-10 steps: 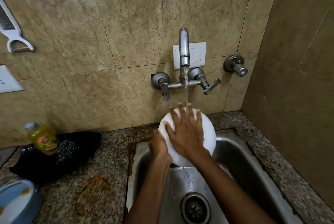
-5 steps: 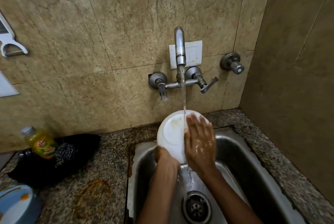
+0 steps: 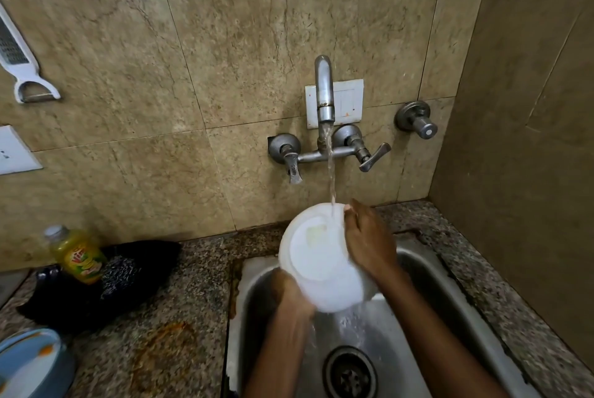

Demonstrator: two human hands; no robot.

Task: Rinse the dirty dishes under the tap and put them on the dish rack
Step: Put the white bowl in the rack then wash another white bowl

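Above the steel sink (image 3: 427,285), the fingers of the right hand (image 3: 366,243) lie curled over the right edge of the round white plastic plate (image 3: 321,262) and grip it there. The left hand (image 3: 289,291) holds the same plate from below at its lower left edge; its fingers are behind the plate, so I cannot tell how they are bent. The plate is tilted, its face toward the camera, and a faint yellowish stain shows on the upper part of it. A stream of water (image 3: 330,169) falls just beside the right fingers onto the top of the plate and runs off below into the sink, toward the round metal drain (image 3: 350,373).

Straight above the fingers stands the grey metal wall tap (image 3: 324,92) with two lever handles, and behind it a white switch plate (image 3: 348,101). To the right of the tap there is a separate round metal valve (image 3: 416,119).

Far left of the hands, on the speckled granite counter (image 3: 180,317), lies a black cloth (image 3: 96,294) with a yellow dish soap bottle (image 3: 77,256) on it. At the lower left corner is a blue dish (image 3: 29,362) with orange marks. A white peeler (image 3: 22,66) hangs on the beige tile wall (image 3: 160,108).
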